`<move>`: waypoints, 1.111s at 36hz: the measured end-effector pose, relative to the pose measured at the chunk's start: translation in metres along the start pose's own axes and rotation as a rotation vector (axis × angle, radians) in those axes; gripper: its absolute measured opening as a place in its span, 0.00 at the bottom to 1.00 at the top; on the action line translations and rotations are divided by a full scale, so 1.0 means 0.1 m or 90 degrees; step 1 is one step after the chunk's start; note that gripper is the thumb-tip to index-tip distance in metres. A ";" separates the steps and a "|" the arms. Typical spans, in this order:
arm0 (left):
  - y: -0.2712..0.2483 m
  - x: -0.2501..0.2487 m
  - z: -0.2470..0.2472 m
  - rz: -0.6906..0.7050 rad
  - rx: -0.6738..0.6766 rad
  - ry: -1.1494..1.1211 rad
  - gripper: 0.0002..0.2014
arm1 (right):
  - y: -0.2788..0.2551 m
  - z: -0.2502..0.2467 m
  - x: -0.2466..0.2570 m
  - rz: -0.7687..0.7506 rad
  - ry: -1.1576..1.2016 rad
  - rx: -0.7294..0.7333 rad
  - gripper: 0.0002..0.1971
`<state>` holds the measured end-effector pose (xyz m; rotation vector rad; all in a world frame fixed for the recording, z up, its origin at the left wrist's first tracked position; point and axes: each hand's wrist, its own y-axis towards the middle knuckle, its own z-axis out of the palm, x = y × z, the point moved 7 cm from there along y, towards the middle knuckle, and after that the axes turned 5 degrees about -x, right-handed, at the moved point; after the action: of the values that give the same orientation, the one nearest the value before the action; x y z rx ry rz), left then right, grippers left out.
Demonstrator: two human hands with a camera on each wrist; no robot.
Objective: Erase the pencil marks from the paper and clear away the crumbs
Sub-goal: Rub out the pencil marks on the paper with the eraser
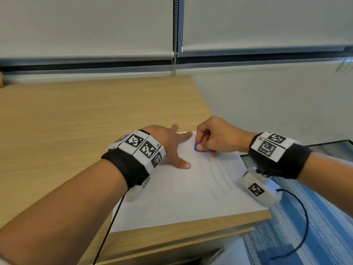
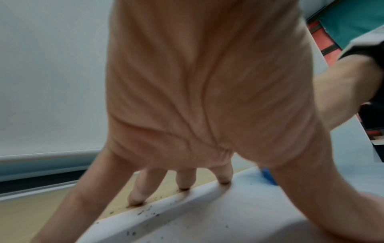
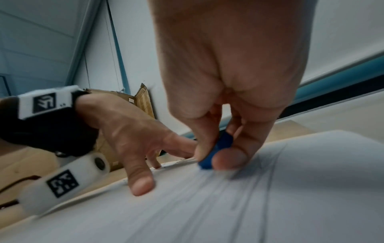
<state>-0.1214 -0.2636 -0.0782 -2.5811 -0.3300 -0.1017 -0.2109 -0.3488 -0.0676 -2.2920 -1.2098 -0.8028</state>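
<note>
A white sheet of paper [image 1: 181, 194] lies at the right end of the wooden table [image 1: 76, 115]. Faint grey pencil lines [image 1: 214, 173] run along its right half and show as streaks [image 3: 239, 189] in the right wrist view. My right hand [image 1: 214, 138] pinches a small blue eraser [image 1: 197, 147] between thumb and fingers and presses it on the paper's far part; the eraser [image 3: 216, 152] touches the sheet. My left hand [image 1: 172, 146] lies flat with spread fingers on the paper's far left edge. Dark eraser crumbs [image 2: 145, 212] are scattered by its fingertips [image 2: 137, 200].
The table's right edge [image 1: 263, 217] runs just beside the paper, with blue striped carpet [image 1: 315, 217] below. A window sill and lowered white blinds [image 1: 86, 25] stand behind the table. A black cable [image 1: 303, 222] hangs from my right wrist. Cardboard [image 3: 143, 100] leans at the wall.
</note>
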 end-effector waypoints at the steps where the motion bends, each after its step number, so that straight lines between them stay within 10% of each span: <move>1: 0.01 0.00 0.00 0.001 -0.002 0.003 0.52 | -0.04 0.05 0.00 0.001 0.012 0.043 0.03; 4: 0.03 0.01 0.01 0.004 -0.006 0.004 0.52 | -0.06 0.08 0.03 0.001 -0.013 0.114 0.03; 11: 0.03 0.02 0.01 0.003 -0.005 -0.002 0.52 | 0.08 -0.12 0.02 -0.021 -0.074 -0.068 0.05; 17: 0.04 0.01 0.01 0.008 -0.007 0.005 0.52 | -0.06 0.03 0.03 -0.002 -0.044 0.139 0.02; 23: 0.00 0.01 0.00 -0.001 0.002 0.007 0.51 | 0.18 -0.20 -0.04 0.006 -0.063 -0.071 0.02; 29: 0.00 -0.01 0.00 0.001 0.001 0.009 0.51 | 0.05 -0.04 -0.04 0.025 -0.044 0.120 0.03; 35: 0.02 0.01 0.01 -0.004 0.008 -0.005 0.51 | 0.17 -0.18 -0.05 0.027 -0.032 -0.040 0.01; 40: 0.02 0.01 0.01 0.004 -0.004 0.001 0.52 | -0.07 0.04 -0.04 0.037 -0.013 0.145 0.02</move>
<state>-0.1195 -0.2648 -0.0801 -2.5884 -0.3210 -0.1029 -0.2177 -0.3454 -0.0729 -2.1432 -1.1729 -0.5896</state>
